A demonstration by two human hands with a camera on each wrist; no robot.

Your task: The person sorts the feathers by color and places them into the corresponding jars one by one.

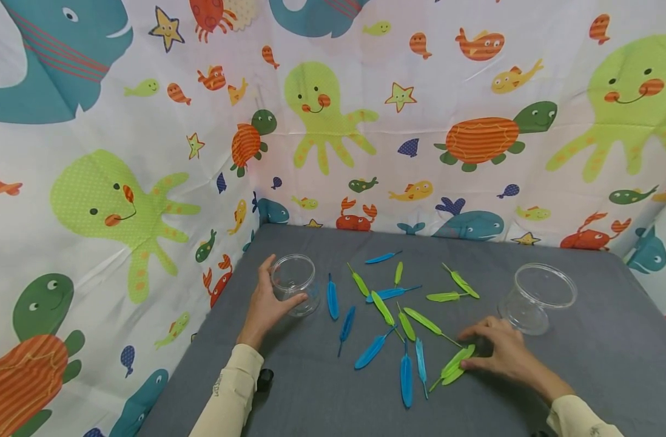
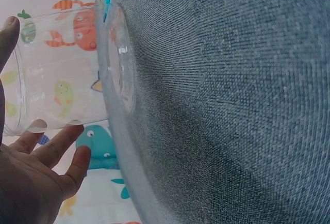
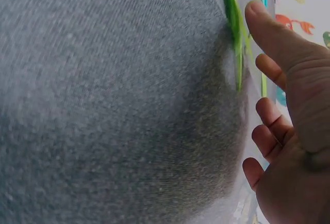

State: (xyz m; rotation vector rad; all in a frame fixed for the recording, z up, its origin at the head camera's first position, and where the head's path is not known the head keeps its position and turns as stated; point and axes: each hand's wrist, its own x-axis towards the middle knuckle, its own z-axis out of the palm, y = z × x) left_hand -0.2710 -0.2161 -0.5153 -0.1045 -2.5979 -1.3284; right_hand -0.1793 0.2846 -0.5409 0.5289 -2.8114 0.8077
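Observation:
At the left of the grey table, my left hand (image 1: 267, 306) holds a clear, round jar (image 1: 309, 297), thumb on the near side and fingers on the far side. In the left wrist view, the jar (image 2: 64, 74) stands with its base on the cloth, and some fingers touch its wall. My right hand (image 1: 499, 346) hovers low over a pair of overlapping green feathers (image 1: 452, 368), thumb and forefinger spread apart around their upper end. The right wrist view has the thumb (image 3: 263, 22) beside the green feathers (image 3: 234, 22), with the other fingers loosely bent and nothing between them.
Several blue feathers (image 1: 406, 373) and green feathers (image 1: 383, 308) lie scattered across the middle of the grey tabletop (image 1: 322, 400). A second clear jar (image 1: 535, 318) stands just beyond my right hand. A curtain (image 1: 355, 152) printed with sea animals hangs behind and at the sides.

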